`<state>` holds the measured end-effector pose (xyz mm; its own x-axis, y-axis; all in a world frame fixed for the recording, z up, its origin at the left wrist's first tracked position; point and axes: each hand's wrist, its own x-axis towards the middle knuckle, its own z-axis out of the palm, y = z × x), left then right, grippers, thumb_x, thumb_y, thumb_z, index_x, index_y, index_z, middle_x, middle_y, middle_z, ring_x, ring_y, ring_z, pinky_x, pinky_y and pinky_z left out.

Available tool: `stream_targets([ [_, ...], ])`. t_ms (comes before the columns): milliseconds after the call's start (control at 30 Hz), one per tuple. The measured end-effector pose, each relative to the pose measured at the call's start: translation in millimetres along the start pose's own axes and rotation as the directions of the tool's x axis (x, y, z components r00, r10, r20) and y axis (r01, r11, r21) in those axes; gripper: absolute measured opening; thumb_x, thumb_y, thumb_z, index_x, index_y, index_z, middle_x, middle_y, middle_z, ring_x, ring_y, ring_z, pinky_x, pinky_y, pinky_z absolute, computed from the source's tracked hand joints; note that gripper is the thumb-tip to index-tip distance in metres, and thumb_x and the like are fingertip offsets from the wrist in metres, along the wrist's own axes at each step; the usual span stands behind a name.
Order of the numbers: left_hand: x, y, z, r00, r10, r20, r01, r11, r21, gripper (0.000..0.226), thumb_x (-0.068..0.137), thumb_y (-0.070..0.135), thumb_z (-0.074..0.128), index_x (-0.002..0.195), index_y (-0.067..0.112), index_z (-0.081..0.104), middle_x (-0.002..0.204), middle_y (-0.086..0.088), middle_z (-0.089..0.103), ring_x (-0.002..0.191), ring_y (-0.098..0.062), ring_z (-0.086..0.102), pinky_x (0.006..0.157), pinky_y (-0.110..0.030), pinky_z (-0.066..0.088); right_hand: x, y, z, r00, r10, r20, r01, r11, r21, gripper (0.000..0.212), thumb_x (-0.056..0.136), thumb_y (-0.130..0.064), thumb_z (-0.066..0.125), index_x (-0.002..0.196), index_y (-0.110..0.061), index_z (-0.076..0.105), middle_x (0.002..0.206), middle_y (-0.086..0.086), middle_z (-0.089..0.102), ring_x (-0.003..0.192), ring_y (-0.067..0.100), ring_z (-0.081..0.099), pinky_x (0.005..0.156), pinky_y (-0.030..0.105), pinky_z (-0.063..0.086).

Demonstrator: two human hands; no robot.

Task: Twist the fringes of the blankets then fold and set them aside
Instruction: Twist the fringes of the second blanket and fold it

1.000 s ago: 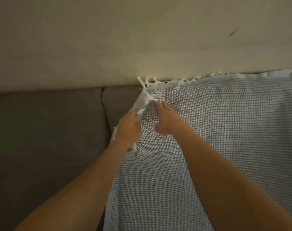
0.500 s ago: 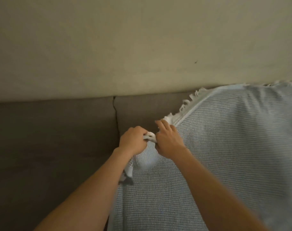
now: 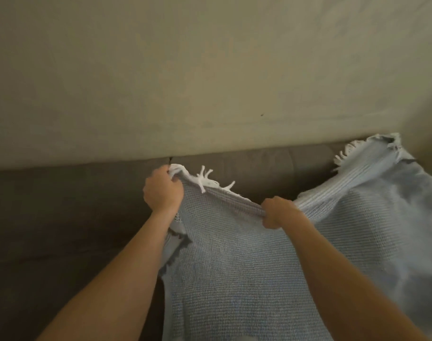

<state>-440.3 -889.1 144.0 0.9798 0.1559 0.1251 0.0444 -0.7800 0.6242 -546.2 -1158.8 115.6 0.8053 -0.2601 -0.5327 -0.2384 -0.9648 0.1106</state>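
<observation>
The blanket (image 3: 234,267), draped over the grey sofa (image 3: 62,205), now has the edge bearing its fringe (image 3: 205,179) pulled taut between fists that were touching a moment ago: the left hand (image 3: 162,193) clenches the corner, the right hand (image 3: 277,212) grips the edge further along.

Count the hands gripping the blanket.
2. The left hand grips the blanket at its fringed corner, in front of the sofa back; the right hand grips the same top edge further right. No other hands in view.
</observation>
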Motion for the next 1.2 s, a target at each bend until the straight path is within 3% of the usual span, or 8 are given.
stream_targets([
  [267,-8,-15,-19,0.985,0.144,0.093,-0.134,0.986,-0.102,0.022,0.09,-0.002,0.052,0.082,0.007,0.07,0.078,-0.013,0.069,0.08,-0.041,0.066,0.068,-0.034,0.04,-28,-4,-9,0.976,0.159,-0.151,-0.156,0.987,0.029,0.03,0.102,-0.015,0.057,0.132,-0.015,0.063,0.132,0.008,0.067,0.124,0.03,0.063,0.103,0.042,0.047],
  [367,-18,-13,-21,0.961,0.212,0.177,-0.172,0.961,-0.218,0.023,0.089,-0.002,0.053,0.072,0.008,0.064,0.066,-0.004,0.064,0.072,-0.033,0.066,0.057,-0.03,0.038,-31,-42,-32,0.976,0.063,-0.207,-0.014,0.973,0.233,0.032,0.099,-0.008,0.057,0.131,-0.008,0.061,0.13,0.016,0.068,0.12,0.039,0.066,0.094,0.045,0.053],
  [467,-31,-9,-25,0.874,0.284,0.395,-0.111,0.907,-0.405,0.022,0.088,0.003,0.07,0.098,0.02,0.079,0.086,0.008,0.077,0.082,-0.007,0.072,0.066,-0.01,0.049,-41,-94,-52,0.921,-0.083,-0.38,0.228,0.906,0.356,0.025,0.096,-0.01,0.055,0.12,-0.006,0.063,0.123,0.024,0.07,0.114,0.048,0.065,0.092,0.048,0.052],
  [567,-39,-12,-33,0.726,0.361,0.585,-0.069,0.886,-0.459,0.024,0.079,0.001,0.081,0.095,0.018,0.074,0.085,0.004,0.079,0.075,0.0,0.07,0.067,-0.023,0.055,-49,-141,-64,0.851,-0.129,-0.509,0.392,0.801,0.452,0.017,0.091,-0.014,0.058,0.103,-0.003,0.062,0.108,0.026,0.071,0.099,0.049,0.066,0.076,0.045,0.049],
  [667,-38,-23,-41,0.813,0.353,0.463,-0.149,0.895,-0.42,0.024,0.083,0.0,0.063,0.067,0.017,0.059,0.061,0.005,0.061,0.054,-0.004,0.048,0.053,-0.029,0.039,-61,-167,-76,0.776,-0.16,-0.61,0.512,0.726,0.46,0.015,0.081,-0.015,0.069,0.094,-0.01,0.062,0.094,0.016,0.072,0.088,0.04,0.066,0.065,0.039,0.048],
  [800,-31,-40,-58,0.838,0.357,0.414,-0.166,0.888,-0.43,0.035,0.096,0.0,0.057,0.089,0.03,0.073,0.082,0.006,0.074,0.067,-0.008,0.062,0.061,-0.029,0.048,-67,-169,-74,0.688,-0.176,-0.704,0.619,0.649,0.442,0.015,0.071,-0.019,0.07,0.083,-0.019,0.061,0.093,0.0,0.061,0.09,0.023,0.059,0.074,0.035,0.052],
  [1000,-41,-22,-84,0.901,0.31,0.305,-0.11,0.841,-0.53,0.054,0.093,-0.011,0.045,0.115,0.031,0.07,0.103,0.019,0.072,0.093,0.008,0.066,0.078,-0.012,0.052,-64,-146,-53,0.782,-0.234,-0.578,0.588,0.584,0.559,0.018,0.077,-0.016,0.066,0.092,-0.012,0.057,0.078,0.0,0.065,0.068,0.016,0.061,0.062,0.033,0.049],
  [1200,-42,-10,-85,0.966,0.063,0.251,0.114,0.766,-0.632,0.042,0.099,0.003,0.045,0.121,0.022,0.075,0.108,0.003,0.077,0.102,-0.013,0.072,0.094,-0.041,0.061,-62,-135,-50,0.805,-0.146,-0.575,0.461,0.764,0.452,0.037,0.099,-0.03,0.064,0.13,-0.028,0.044,0.113,-0.003,0.07,0.102,0.02,0.055,0.096,0.048,0.04],
])
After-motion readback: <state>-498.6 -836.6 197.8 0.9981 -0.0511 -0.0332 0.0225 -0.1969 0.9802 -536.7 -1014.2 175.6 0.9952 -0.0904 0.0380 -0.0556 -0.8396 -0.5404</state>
